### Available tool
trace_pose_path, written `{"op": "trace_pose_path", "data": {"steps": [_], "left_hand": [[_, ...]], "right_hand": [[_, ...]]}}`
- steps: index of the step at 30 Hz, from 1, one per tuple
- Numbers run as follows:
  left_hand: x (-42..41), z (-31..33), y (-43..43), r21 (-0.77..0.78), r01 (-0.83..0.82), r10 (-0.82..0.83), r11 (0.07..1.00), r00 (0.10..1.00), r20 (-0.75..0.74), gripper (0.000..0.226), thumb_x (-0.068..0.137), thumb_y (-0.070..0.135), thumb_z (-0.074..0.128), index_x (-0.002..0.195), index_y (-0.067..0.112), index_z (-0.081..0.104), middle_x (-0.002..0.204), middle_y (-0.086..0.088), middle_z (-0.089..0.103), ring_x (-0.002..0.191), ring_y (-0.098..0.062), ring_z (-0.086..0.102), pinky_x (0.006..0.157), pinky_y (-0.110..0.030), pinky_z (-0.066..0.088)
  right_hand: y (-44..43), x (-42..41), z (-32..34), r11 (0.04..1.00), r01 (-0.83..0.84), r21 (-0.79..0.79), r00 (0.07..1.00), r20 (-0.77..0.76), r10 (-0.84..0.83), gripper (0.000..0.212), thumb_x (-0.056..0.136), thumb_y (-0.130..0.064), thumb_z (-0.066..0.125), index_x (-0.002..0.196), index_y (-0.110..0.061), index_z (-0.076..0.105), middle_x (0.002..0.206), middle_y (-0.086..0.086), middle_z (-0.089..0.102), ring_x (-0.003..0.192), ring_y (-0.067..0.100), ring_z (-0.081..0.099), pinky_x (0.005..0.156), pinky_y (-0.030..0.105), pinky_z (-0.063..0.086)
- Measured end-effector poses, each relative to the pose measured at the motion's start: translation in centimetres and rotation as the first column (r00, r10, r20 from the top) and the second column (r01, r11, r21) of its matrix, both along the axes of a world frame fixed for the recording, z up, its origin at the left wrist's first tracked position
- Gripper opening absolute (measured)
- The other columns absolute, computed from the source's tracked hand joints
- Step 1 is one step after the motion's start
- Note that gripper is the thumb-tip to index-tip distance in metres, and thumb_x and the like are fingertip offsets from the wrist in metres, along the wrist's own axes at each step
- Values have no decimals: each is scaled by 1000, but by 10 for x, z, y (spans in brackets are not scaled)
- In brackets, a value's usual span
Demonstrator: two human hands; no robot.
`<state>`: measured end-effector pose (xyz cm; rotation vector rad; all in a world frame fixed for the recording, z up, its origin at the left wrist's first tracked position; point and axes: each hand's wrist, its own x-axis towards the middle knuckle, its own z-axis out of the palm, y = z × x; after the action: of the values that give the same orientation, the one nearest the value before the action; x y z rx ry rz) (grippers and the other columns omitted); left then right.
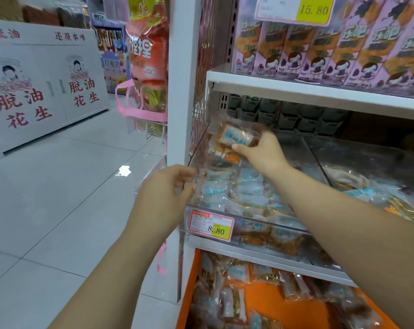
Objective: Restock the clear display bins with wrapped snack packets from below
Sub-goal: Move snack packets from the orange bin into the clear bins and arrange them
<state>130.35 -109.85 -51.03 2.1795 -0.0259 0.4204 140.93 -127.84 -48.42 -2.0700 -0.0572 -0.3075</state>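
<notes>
The right hand (260, 150) reaches over the back of the clear bin (267, 222), fingers and thumb curled round 1 snack packet (236, 136), which it holds just above the heap. The packet juts out to the left of the fingers: clear wrap, a pale blue and white label, brown filling at the edges. Blur hides the print on it.

The left hand (165, 193) sits nearer the camera at the bin's front left corner. Its thumb and bent fingers pinch the clear edge of a front packet (213, 191), which lies on the heap just right of the fingertips.

Under both hands the bin is filled with more packets (251, 188) of the same kind, lying flat and overlapping. A red, white and yellow price tag (210, 225) reading 8.80 is fixed to the bin's front, below the left hand. Right of the right forearm stands a second clear bin (367, 160).

Below the bins an orange crate (284, 302) holds loose packets. Above the right hand a white shelf (296, 89) carries pink boxes (343, 48) and a tag marked 15.80.

Left of the left hand stretches a pale tiled floor (58, 186), with white cartons (42, 86) printed in red characters standing well beyond it.
</notes>
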Motion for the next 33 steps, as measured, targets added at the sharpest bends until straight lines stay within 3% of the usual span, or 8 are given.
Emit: {"op": "trace_pose_path", "data": {"steps": [4, 9, 13, 17, 22, 25, 30, 33], "left_hand": [[7, -5, 1, 25, -11, 11, 1000, 1000, 4, 23, 89, 13, 61, 107, 26, 68, 80, 22, 59, 76, 10, 55, 71, -4, 40], [10, -6, 0, 11, -42, 42, 999, 999, 11, 22, 90, 14, 58, 103, 28, 68, 76, 20, 60, 73, 7, 56, 66, -3, 41], [11, -6, -2, 22, -65, 65, 998, 998, 7, 21, 90, 16, 59, 103, 29, 68, 75, 20, 59, 73, 6, 56, 65, -5, 40], [10, -5, -3, 38, -75, 75, 996, 997, 1, 20, 90, 17, 58, 103, 31, 67, 77, 21, 59, 76, 6, 56, 66, -7, 41], [9, -7, -4, 21, -67, 67, 998, 998, -2, 22, 90, 16, 60, 106, 29, 67, 76, 20, 59, 78, 3, 57, 72, -11, 44], [8, -6, -3, 14, -66, 66, 998, 998, 0, 21, 90, 16, 60, 105, 28, 67, 76, 21, 58, 77, 3, 57, 69, -9, 43], [7, -6, -3, 17, -43, 43, 999, 999, -7, 23, 90, 17, 61, 109, 28, 65, 76, 19, 58, 77, 5, 56, 68, -6, 40], [7, -7, -4, 31, -36, 36, 999, 999, -15, 24, 91, 18, 60, 113, 28, 64, 79, 22, 55, 78, 2, 56, 69, -6, 41]], "right_hand": [[15, 24, -25, 989, -78, -129, 997, -29, 75, 38, 81, -11, 73, 115, -8, 55, 110, 6, 63, 99, 18, 61, 84, 25, 47], [18, 39, -40, 983, 63, -170, 998, 19, -61, 49, 73, -26, 79, 115, -18, 57, 114, 7, 62, 106, 25, 59, 96, 39, 47], [18, 39, -29, 988, -112, -110, 981, -170, 92, 46, 72, -16, 81, 113, -12, 59, 101, -3, 61, 95, 15, 60, 87, 26, 46], [19, 42, -28, 998, -8, -64, 998, -63, 4, 39, 76, -17, 78, 110, -9, 61, 101, 2, 65, 97, 18, 62, 85, 29, 50], [23, 51, -30, 987, 38, -154, 998, -46, -46, 43, 78, -22, 77, 114, -11, 56, 113, 3, 64, 105, 21, 59, 85, 26, 45], [19, 49, -35, 963, 4, -268, 994, -101, -32, 50, 73, -38, 79, 112, -17, 56, 114, 2, 65, 107, 24, 59, 96, 38, 47], [19, 35, -35, 972, 44, -232, 999, -9, -48, 89, 59, -61, 72, 129, -18, 36, 121, 7, 59, 111, 30, 57, 95, 48, 48], [18, 31, -34, 982, 53, -180, 994, 100, -35, 99, 79, -33, 73, 150, -18, 4, 137, 15, 41, 124, 30, 47, 100, 31, 39]]}}
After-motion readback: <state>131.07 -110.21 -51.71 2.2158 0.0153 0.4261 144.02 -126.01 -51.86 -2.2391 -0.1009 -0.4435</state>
